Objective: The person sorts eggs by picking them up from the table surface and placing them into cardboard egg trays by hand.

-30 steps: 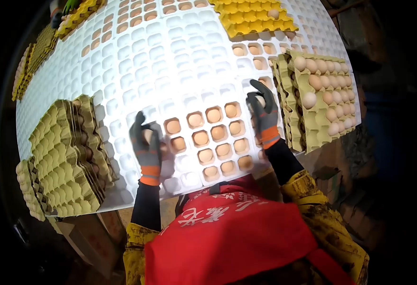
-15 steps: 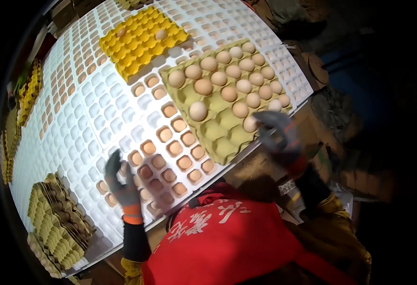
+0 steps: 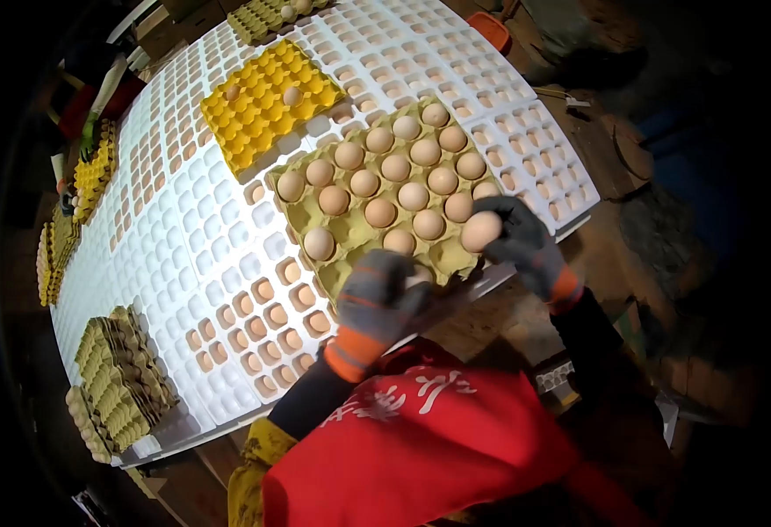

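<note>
A greenish pulp tray with many eggs lies at the table's right front edge. My right hand, in a grey and orange glove, is closed on an egg at the tray's right corner. Over the front edge of the same tray, my left hand has its fingers bent, with a pale egg partly showing at its fingertips. White foam trays cover the table, and several cells left of the pulp tray hold brown eggs.
A yellow tray with two eggs sits behind the pulp tray. Stacked pulp trays stand at the left front. Another person's arms reach toward trays at the far left. A further pulp tray lies at the back.
The view has swung right. My left hand has moved from the foam cells to the pulp tray. My right hand has shifted to the tray's corner and now holds an egg there.
</note>
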Demonstrator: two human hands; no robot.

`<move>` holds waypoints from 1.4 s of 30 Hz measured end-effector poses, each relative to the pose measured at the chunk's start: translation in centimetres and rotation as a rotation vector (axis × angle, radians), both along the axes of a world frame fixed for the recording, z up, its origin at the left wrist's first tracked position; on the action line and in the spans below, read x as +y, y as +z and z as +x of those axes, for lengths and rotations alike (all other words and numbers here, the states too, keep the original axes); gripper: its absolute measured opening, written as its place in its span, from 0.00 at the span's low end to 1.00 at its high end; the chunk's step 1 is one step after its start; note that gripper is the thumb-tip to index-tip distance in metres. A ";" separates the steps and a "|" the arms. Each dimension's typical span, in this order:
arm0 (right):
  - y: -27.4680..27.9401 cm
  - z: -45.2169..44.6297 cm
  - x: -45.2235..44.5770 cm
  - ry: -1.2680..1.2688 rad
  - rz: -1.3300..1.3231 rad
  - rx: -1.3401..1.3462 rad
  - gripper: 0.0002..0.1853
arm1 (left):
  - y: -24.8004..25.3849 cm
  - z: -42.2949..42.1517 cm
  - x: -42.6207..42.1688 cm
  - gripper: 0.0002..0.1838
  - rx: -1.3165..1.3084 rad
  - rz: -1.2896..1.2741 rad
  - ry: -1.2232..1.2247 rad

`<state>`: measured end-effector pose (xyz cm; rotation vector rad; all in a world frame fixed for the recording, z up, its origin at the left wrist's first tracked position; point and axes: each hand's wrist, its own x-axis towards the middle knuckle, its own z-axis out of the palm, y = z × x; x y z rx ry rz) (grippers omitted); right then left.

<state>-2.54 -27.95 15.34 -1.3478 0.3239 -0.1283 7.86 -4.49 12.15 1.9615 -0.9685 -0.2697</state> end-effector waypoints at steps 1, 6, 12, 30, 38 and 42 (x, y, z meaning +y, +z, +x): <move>0.7 0.4 -0.9 0.019 0.252 0.010 0.25 | 0.4 0.6 0.1 0.14 0.427 -0.223 0.087; 0.6 4.3 -0.4 0.263 -0.878 -0.155 0.19 | 3.9 3.7 0.9 0.13 1.483 -0.888 0.162; -0.2 6.2 1.4 0.389 -1.445 -0.018 0.25 | 2.6 2.9 -2.0 0.22 -0.235 0.122 0.076; -3.6 10.7 0.3 0.339 -1.799 -0.177 0.30 | 0.5 8.3 -5.2 0.08 -0.660 0.542 0.142; -1.2 6.7 0.6 0.102 -0.256 -0.142 0.33 | 3.2 10.5 3.4 0.25 -0.175 0.006 0.120; 0.2 7.7 10.7 0.193 0.407 0.053 0.30 | 2.0 13.0 18.9 0.28 1.009 -0.424 0.177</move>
